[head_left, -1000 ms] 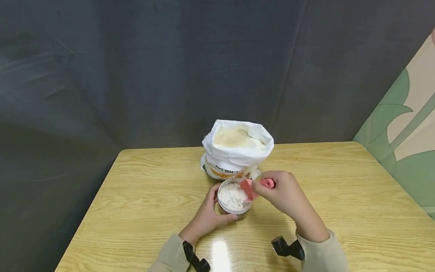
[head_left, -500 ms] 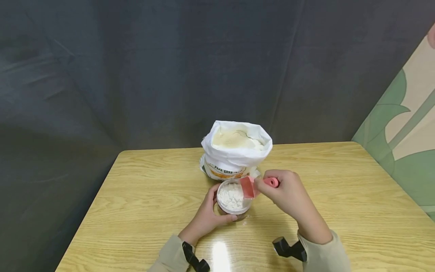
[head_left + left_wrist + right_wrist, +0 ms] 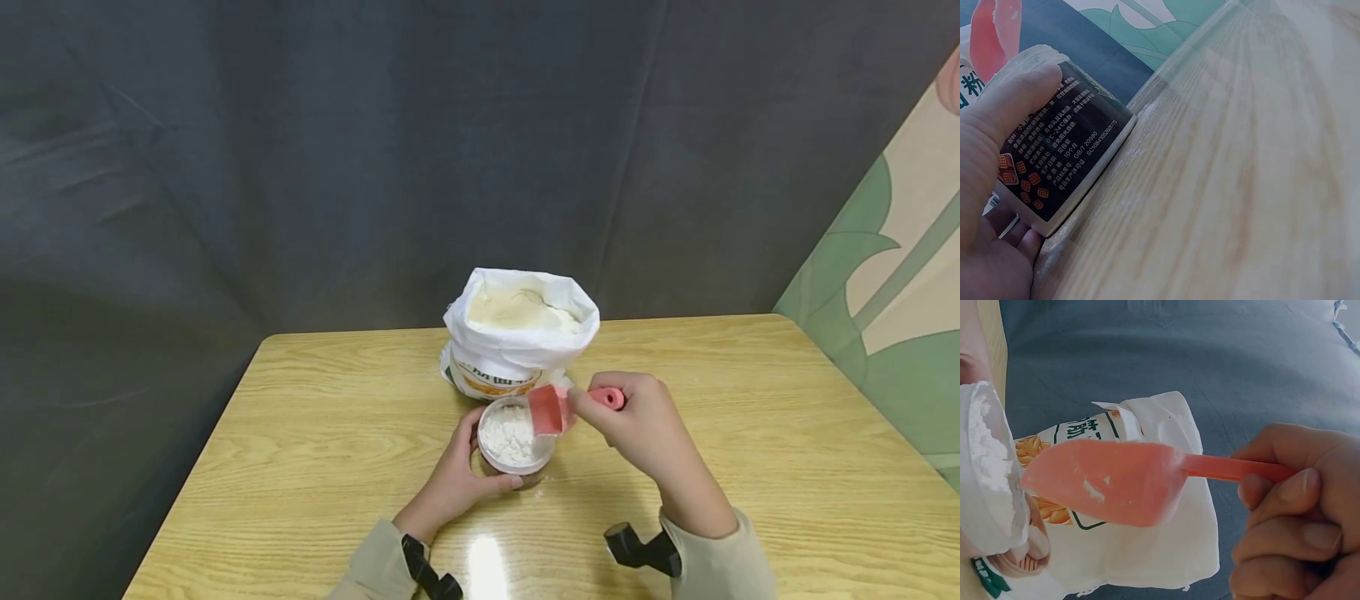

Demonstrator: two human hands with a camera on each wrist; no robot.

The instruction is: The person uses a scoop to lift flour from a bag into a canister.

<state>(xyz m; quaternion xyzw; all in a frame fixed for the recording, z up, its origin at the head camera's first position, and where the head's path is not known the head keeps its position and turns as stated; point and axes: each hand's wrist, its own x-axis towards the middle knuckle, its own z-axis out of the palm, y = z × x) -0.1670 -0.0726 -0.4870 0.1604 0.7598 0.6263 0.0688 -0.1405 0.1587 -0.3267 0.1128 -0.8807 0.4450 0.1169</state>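
A clear round jar [image 3: 1066,144] with a dark printed label stands on the table, filled with white flour [image 3: 510,435]. My left hand [image 3: 457,479] holds the jar from the left, thumb on its near side and fingers around the far side. In my right hand [image 3: 637,425] is the handle of a pink scoop [image 3: 1110,481], gripped with curled fingers. The scoop's tip is at the jar's right rim, and bits of flour cling to its bowl. Right behind the jar stands an open white flour bag [image 3: 517,342], its top rolled down and flour showing inside.
The wooden table [image 3: 337,442] reaches out to both sides, with a little spilled flour near the jar's base. A dark cloth [image 3: 420,150] hangs behind the table. At the right is a patterned panel [image 3: 900,275].
The right hand has drawn the scoop slightly right and back, turning its bowl at the jar's rim. The left hand keeps holding the jar in place.
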